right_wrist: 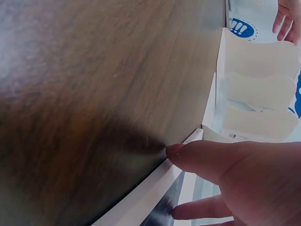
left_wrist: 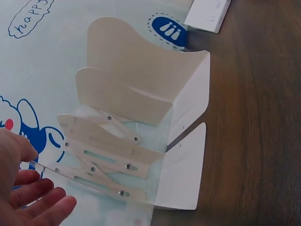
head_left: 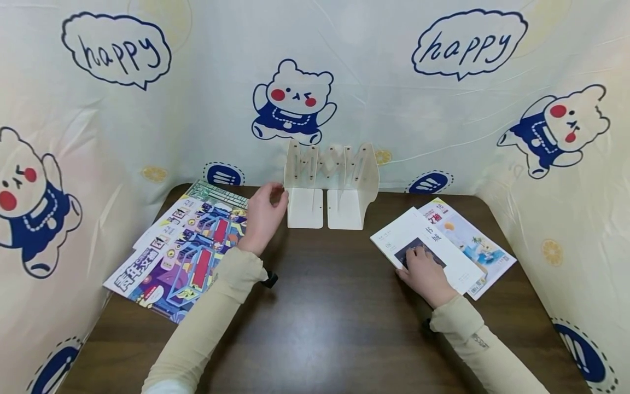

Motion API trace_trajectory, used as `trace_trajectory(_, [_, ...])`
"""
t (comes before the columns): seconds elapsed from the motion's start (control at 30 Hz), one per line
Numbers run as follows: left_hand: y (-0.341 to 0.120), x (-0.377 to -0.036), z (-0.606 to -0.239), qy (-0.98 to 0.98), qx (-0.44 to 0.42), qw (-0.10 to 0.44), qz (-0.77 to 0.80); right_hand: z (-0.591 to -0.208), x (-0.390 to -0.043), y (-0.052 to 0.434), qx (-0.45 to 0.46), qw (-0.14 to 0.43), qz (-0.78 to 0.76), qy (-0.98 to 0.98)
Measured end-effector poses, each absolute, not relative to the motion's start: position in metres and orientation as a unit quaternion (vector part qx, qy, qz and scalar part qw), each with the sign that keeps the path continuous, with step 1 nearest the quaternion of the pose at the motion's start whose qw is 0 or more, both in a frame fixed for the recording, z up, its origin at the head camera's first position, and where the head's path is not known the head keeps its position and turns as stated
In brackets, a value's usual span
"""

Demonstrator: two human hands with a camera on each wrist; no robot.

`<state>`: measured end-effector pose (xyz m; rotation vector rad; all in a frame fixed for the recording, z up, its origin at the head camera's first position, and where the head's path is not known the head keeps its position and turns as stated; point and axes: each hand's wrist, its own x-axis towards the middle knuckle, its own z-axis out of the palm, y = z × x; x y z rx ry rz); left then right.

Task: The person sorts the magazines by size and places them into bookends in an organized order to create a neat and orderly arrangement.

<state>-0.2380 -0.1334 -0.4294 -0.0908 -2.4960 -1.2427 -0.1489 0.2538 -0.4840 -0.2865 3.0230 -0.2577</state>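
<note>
An off-white expandable book stand (head_left: pixel 345 209) with upright panels and crossed slotted bars stands at the back middle of the table. My left hand (head_left: pixel 266 213) is at its left end panel. In the left wrist view the thumb and loosely spread fingers (left_wrist: pixel 49 200) are on either side of the panel's edge; a firm grip does not show. My right hand (head_left: pixel 427 275) rests on a white book (head_left: pixel 394 230) with a dark picture on its cover. The thumb (right_wrist: pixel 183 155) lies at the book's edge, the other fingers over the cover. Partly under that book lies a magazine (head_left: pixel 472 241).
Colourful magazines (head_left: pixel 162 268) overlap on the table's left side, with a green-and-white printed item (head_left: pixel 216 194) at their far end. Brown wood table (head_left: pixel 320 306) spans the middle. A patterned curtain (head_left: pixel 384 98) hangs close behind the stand and along both sides.
</note>
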Motion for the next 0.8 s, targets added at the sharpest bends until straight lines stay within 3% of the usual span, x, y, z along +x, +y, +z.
trace_trajectory(0.8, [-0.126, -0.247, -0.428, -0.873, -0.052, 0.193, -0.445, -0.476, -0.161, 0.243, -0.063, 0.095, -0.084, 0.990])
